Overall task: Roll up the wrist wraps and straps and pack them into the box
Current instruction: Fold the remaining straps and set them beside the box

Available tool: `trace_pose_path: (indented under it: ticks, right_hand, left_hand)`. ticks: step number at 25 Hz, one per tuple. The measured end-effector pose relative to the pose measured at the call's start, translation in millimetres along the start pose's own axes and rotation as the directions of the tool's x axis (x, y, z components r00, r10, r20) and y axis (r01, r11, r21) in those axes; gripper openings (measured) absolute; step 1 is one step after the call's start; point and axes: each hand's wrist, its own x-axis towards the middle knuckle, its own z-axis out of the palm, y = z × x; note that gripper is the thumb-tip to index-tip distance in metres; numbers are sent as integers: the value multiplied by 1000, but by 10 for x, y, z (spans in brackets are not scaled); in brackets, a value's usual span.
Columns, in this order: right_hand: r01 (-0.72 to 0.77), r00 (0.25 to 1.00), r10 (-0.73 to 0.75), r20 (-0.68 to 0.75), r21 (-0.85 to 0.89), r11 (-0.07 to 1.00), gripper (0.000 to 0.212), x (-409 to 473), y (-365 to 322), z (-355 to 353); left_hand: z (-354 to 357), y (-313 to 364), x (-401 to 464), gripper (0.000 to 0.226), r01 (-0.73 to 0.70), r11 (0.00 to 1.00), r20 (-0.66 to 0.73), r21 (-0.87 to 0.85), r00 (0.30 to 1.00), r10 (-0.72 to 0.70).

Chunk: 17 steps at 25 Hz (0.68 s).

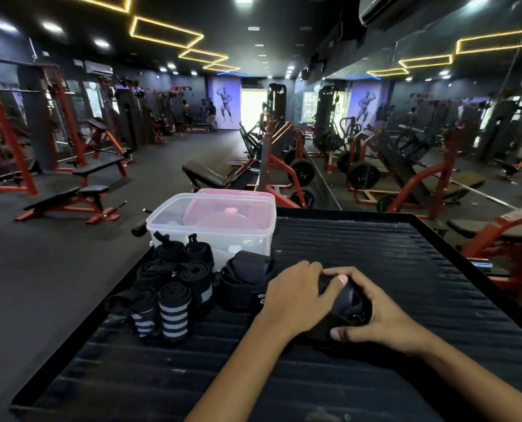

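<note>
Both hands were busy with one black strap [349, 303] on the ribbed tabletop [406, 263]. The left hand [293, 295] curled over its near end with the thumb pressed on top, and the right hand [378, 315] wrapped round the other end. It looked like the strap was being rolled tight. A bunch of rolls [168, 287] already stood to the left, some black and some striped, and a bigger black bundle [244, 281] sat just beside the left hand. The clear box [217, 220] waited behind them, with a pink lid [232, 205] resting in it. No rolls seemed to be inside yet, so the packing was probably still to do. The hands hid most of the strap, so how much was rolled could not be told.
</note>
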Motion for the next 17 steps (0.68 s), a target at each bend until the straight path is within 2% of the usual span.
trace_pose_path:
  ticks: [2,5,13,17]
  right_hand:
    - [32,999,-32,9,7,999,80,19,-142,156]
    - [87,996,-87,29,-7,996,79,118,-295,423]
    - [170,982,-169,85,-14,985,77,322,-465,1057]
    - [179,981,-172,91,-82,980,77,441,-433,1184]
  left_hand:
    - [-157,-56,-184,41,-39,993,-85,109,995,48]
    - [-329,-273,-415,43,-21,987,-184,157,982,50]
    - [-503,-767,-809,46,14,985,-270,174,962,34]
    - [-408,-901,-796,51,2,973,-289,229,955,66]
